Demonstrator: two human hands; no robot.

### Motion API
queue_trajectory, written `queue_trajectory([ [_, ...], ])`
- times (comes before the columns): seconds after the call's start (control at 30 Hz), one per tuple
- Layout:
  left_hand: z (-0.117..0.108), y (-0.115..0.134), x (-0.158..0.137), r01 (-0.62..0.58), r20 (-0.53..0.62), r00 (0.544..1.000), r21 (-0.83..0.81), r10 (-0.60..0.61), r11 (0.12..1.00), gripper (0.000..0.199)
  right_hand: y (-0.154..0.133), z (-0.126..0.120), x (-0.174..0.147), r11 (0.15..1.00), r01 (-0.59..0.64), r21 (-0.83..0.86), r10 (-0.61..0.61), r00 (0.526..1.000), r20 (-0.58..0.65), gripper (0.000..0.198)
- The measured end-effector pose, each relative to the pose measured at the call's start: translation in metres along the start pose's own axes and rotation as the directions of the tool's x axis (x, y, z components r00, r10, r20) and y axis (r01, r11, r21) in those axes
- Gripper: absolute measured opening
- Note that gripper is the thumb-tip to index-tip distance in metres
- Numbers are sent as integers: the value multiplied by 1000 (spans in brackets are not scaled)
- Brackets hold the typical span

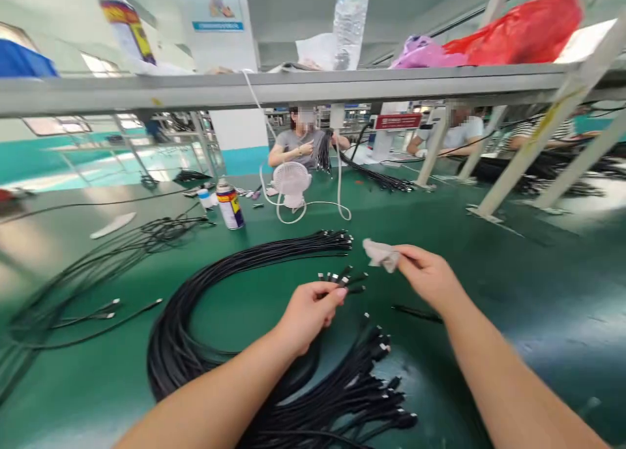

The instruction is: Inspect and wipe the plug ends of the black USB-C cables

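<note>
Nearest: thick fan of black cables with small metal-tipped plugs [337,387], spread on the glossy dark green table [508,273], plugs pointing right.

Left to right from there: loose tangle of thin black cables [161,234] at far left, white curved strip [113,225] just beside it. Next, big C-shaped bundle of black cables [169,345], upper plug ends lying near table centre, lower part passing behind the left forearm. Behind it, upright white, yellow and red spray can [229,204], then small white round fan [292,178] with white cord.

Left hand [308,315]: thumb and fingers pinching a few black cable ends [342,280], held above the table between bundle and fan-out. Right hand [428,273]: pinching a crumpled off-white cloth [380,255], apart from those ends. Short dark cable piece [415,313] lies below right wrist.
</note>
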State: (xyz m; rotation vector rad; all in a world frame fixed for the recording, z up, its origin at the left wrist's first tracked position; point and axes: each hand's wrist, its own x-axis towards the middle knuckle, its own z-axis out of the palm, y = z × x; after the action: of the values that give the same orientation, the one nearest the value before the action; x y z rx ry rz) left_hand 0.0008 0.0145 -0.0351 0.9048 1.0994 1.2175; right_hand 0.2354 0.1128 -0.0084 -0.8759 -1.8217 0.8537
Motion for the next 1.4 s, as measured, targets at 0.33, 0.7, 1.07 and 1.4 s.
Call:
queue_trajectory([
  [0.33, 2, 17, -9, 16, -3, 1000, 99, -16, 995, 32, -43, 72, -17, 935, -179, 307, 161, 983, 85, 15],
  [0.7, 2, 23, -12, 47, 4, 999, 145, -48, 988, 43, -30, 66, -8, 708, -410, 575, 447, 890, 83, 28],
  [1.07, 6, 28, -13, 9, 31, 999, 238, -17, 971, 47, -46, 85, -20, 711, -468, 525, 329, 881, 339, 36],
  [1.4, 7, 28, -16, -17, 0, 1000, 337, 18, 941, 34, -45, 87, -19, 784, -434, 444, 341, 898, 277, 46],
])
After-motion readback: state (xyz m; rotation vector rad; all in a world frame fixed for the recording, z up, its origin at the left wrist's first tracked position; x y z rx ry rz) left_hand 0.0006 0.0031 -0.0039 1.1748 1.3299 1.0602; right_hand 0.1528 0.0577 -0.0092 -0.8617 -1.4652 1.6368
